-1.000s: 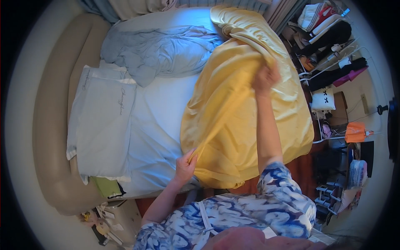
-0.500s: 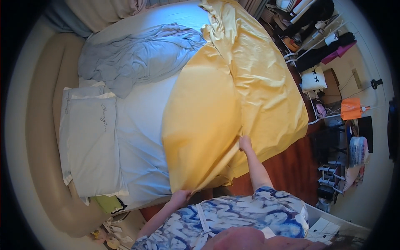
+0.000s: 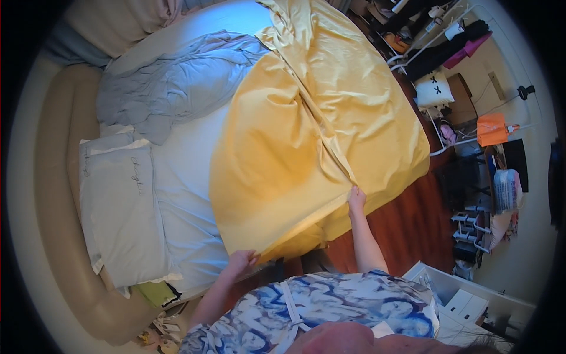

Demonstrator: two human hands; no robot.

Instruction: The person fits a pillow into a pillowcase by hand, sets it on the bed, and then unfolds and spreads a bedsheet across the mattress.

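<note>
A large yellow bed sheet [image 3: 259, 153] covers the right half of the bed, with a long fold running down its middle. At the bed's near edge, my left hand [image 3: 240, 264] is closed on one part of the sheet's border. My right hand [image 3: 356, 202], further right and a bit farther away, pinches the same border where the fold ends. Between my hands the edge is pulled fairly straight. Left of it lies the pale blue mattress cover [image 3: 186, 189]. A crumpled grey-blue blanket [image 3: 177, 82] rests at the far left of the bed.
Pale grey pillows [image 3: 121, 212] lie by the beige padded headboard [image 3: 56, 194]. Under the near pillow corner pokes a green cloth [image 3: 152, 293]. Right of the bed are red-brown floorboards [image 3: 407, 230], a white rack [image 3: 433, 133] with clothes, and an orange bag [image 3: 491, 130]. A white drawer unit [image 3: 463, 307] stands near right.
Both hands have shifted apart, the left one leftward and slightly farther away, spreading the sheet's edge. The yellow sheet reaches further left, and its middle fold has become narrower and sharper.
</note>
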